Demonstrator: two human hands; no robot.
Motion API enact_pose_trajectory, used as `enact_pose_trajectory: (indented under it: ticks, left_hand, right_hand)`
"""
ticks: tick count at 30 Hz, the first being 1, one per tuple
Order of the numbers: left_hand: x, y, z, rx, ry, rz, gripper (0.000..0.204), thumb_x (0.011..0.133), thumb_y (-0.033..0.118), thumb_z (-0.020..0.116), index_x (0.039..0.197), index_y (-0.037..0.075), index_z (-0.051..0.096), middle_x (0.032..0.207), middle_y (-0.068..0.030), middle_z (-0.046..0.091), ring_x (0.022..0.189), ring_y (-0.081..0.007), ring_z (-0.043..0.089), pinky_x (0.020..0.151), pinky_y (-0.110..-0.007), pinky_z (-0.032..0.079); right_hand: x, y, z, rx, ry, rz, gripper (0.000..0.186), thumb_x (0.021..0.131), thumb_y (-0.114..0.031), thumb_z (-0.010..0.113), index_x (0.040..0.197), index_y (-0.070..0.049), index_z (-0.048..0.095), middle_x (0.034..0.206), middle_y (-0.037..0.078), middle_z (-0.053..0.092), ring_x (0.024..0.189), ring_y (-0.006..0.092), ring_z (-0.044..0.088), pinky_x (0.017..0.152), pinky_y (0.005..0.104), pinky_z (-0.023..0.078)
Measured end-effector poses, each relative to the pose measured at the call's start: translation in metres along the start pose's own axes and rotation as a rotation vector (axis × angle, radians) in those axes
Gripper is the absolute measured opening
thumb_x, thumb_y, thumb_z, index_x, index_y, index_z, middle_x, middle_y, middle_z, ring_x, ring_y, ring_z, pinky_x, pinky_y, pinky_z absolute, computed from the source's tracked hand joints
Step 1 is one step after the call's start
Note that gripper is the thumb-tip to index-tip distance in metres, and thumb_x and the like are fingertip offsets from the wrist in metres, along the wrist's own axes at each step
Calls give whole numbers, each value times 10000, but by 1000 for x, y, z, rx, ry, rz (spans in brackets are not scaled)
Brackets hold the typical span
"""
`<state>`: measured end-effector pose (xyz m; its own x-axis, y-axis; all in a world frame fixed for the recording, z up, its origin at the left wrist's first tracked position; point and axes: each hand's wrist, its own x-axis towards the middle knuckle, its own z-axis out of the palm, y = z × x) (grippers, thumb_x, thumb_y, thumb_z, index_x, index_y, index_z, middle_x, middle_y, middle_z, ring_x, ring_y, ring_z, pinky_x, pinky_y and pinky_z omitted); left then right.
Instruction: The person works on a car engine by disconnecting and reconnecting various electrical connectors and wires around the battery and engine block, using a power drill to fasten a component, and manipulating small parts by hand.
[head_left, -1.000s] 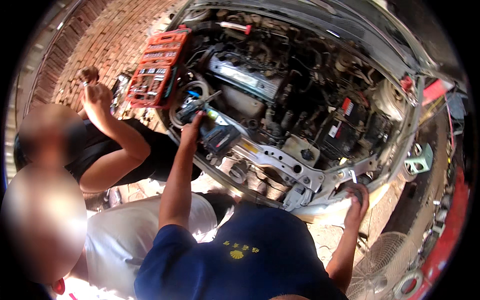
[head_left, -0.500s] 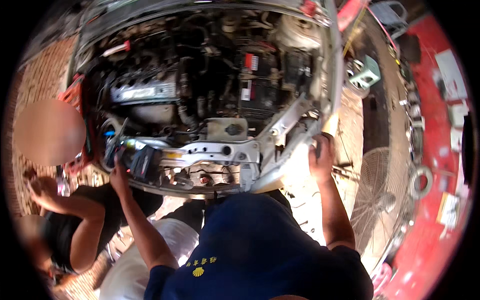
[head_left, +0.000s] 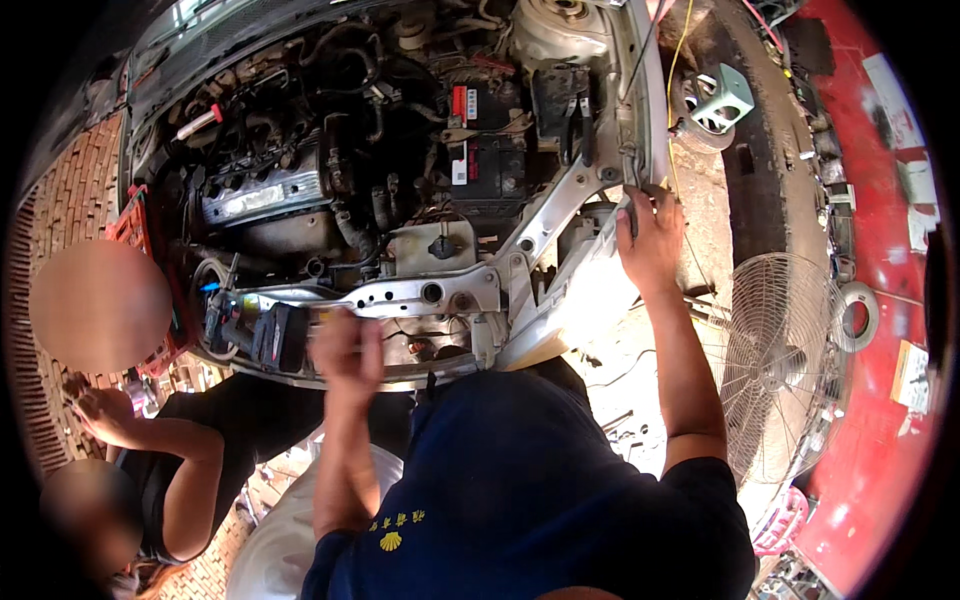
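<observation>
My left hand [head_left: 346, 352], smeared by motion, is over the front crossmember [head_left: 400, 297] of an opened car; whether it holds anything is unclear. Just left of it lies a dark power tool with a blocky black battery [head_left: 283, 337]. My right hand [head_left: 654, 240] is at the car's front right corner, beside the pale bumper edge [head_left: 570, 310]. Its fingers are bent, with a small dark patch between thumb and forefinger that I cannot make out. Black-handled pliers [head_left: 577, 132] lie close to the car battery [head_left: 492, 160].
A co-worker's hand [head_left: 103, 412] is at the left, near an orange-red crate [head_left: 135, 225]. A white tube with a red cap [head_left: 198, 123] lies by the engine [head_left: 265, 195]. At the right stand a wire-caged fan [head_left: 785, 365] and a pale green stool [head_left: 727, 100].
My left hand has moved right, away from the power tool, along the front crossmember. My right hand stays at the car's front right corner. The view has shifted slightly.
</observation>
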<state>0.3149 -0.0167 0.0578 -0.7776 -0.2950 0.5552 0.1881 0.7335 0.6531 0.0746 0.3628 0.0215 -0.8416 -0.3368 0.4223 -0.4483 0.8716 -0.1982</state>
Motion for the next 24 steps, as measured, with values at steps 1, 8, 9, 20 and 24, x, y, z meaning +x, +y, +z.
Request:
enact_pose_trajectory:
  ticks: [1, 8, 9, 20, 24]
  left_hand:
    - [-1, 10, 17, -78, -100, 65, 185, 879, 26, 776, 755, 46, 641, 725, -88, 593, 609, -246, 580, 557, -360, 441]
    - [2, 30, 59, -282, -520, -18, 131, 826, 82, 828, 777, 59, 709, 743, -96, 644, 629, -284, 650, 553, -400, 506]
    - [3, 27, 61, -278, -515, -37, 124, 832, 80, 824, 787, 56, 711, 742, -95, 644, 623, -286, 644, 552, -401, 504]
    - [31, 16, 101, -326, -672, -110, 145, 896, 180, 731, 880, 37, 743, 919, -146, 735, 813, -356, 709, 712, -465, 577]
    - [13, 58, 154, -720, -1166, -205, 135, 880, 179, 727, 835, 54, 750, 851, -128, 730, 791, -315, 711, 701, -453, 570]
  right_hand:
    - [2, -1, 0, -34, -48, -3, 405, 955, -226, 718, 1348, -132, 688, 1355, 158, 560, 1247, 383, 520, 1069, 504, 426]
    - [-1, 1, 3, 86, -16, -20, 606, 905, -308, 770, 1463, -126, 619, 1455, 160, 526, 1310, 384, 503, 1100, 522, 395]
    - [0, -4, -3, 119, 5, -20, 649, 896, -305, 782, 1474, -78, 595, 1452, 162, 533, 1319, 383, 505, 1103, 520, 384]
    - [1, -139, -26, 938, -256, -479, 498, 908, -285, 782, 1315, -22, 670, 1230, 170, 679, 1086, 334, 659, 889, 431, 539]
    - [51, -200, -37, 1157, -1017, -658, 673, 1021, -482, 681, 1509, -39, 544, 1460, 239, 586, 1310, 426, 605, 1105, 499, 498]
